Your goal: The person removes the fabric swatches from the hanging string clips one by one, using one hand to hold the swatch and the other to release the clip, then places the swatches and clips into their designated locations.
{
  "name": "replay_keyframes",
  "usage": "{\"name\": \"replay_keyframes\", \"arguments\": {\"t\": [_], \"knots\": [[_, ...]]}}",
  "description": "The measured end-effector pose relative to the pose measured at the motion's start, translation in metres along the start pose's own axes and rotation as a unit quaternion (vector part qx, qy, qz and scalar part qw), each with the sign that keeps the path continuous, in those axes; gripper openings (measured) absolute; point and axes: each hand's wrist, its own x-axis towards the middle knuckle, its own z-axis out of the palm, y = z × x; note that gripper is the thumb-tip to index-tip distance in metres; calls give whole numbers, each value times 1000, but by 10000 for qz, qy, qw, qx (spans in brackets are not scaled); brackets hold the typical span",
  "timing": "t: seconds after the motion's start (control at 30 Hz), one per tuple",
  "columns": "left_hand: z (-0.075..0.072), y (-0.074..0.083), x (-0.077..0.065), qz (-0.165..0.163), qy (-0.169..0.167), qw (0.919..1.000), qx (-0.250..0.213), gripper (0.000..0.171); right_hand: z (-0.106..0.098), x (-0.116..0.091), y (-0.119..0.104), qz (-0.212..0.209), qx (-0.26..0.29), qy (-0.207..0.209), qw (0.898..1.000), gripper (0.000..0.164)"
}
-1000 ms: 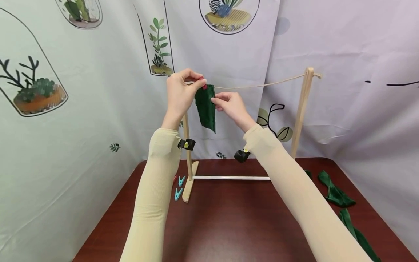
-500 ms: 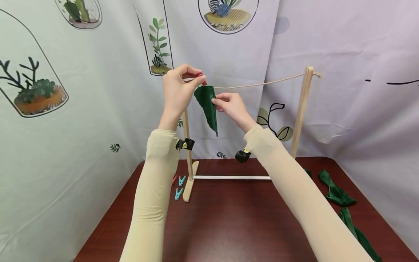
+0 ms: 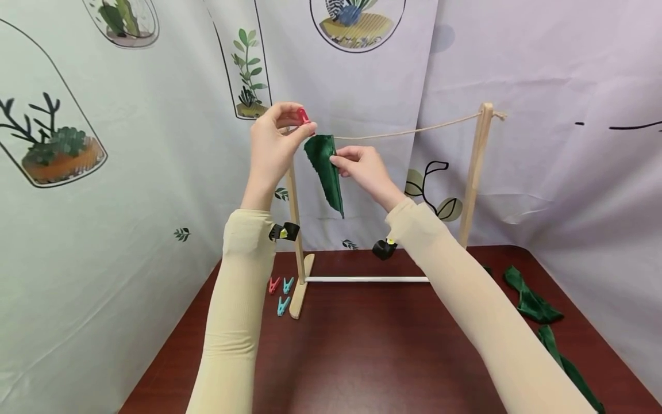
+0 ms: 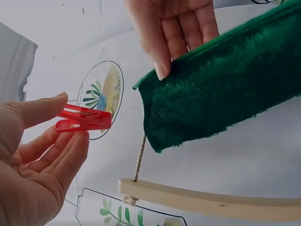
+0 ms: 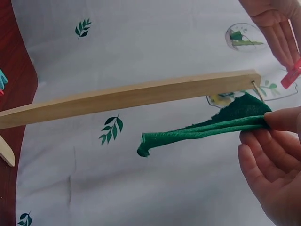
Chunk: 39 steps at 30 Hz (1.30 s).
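Observation:
Between thumb and fingers, my left hand (image 3: 276,138) pinches a red clothespin (image 4: 87,118), held apart from the cloth in the left wrist view. My right hand (image 3: 366,169) pinches the edge of a green velvety cloth (image 3: 324,169), which hangs over the rope (image 3: 403,135) near its left end. In the right wrist view the cloth (image 5: 202,129) shows a folded, rolled edge running out from my fingertips. The rope is strung between two wooden posts (image 3: 477,172).
Left of the rack's foot (image 3: 302,287) lie a red clothespin (image 3: 274,285) and two blue clothespins (image 3: 283,306). More green cloths (image 3: 532,299) lie at the table's right side. A white bar (image 3: 367,279) joins the rack low down. A patterned curtain hangs behind.
My left hand has drawn away to the upper left with the red clothespin, off the cloth's top edge. The cloth has narrowed and turned slightly, while my right hand keeps its pinch.

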Motion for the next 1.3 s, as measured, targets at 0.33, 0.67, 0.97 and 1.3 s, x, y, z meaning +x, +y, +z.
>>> {"name": "replay_keyframes", "arguments": {"t": [0.33,0.67,0.97,1.3], "knots": [[-14,-17,-11,-198,67,9995,225,40,-7,-11,-1,-30,-86,-24,10000,31],[-29,-43,-31,-342,-38,9976,595,39,-28,-36,11,181,-465,-247,9985,34],[-46,-70,-60,-546,-245,9923,1082,41,-60,-69,33,533,-728,-402,9951,39],[-65,-99,-95,-888,-593,9830,1495,43,-103,-110,52,693,-1533,-275,9854,47]]}}
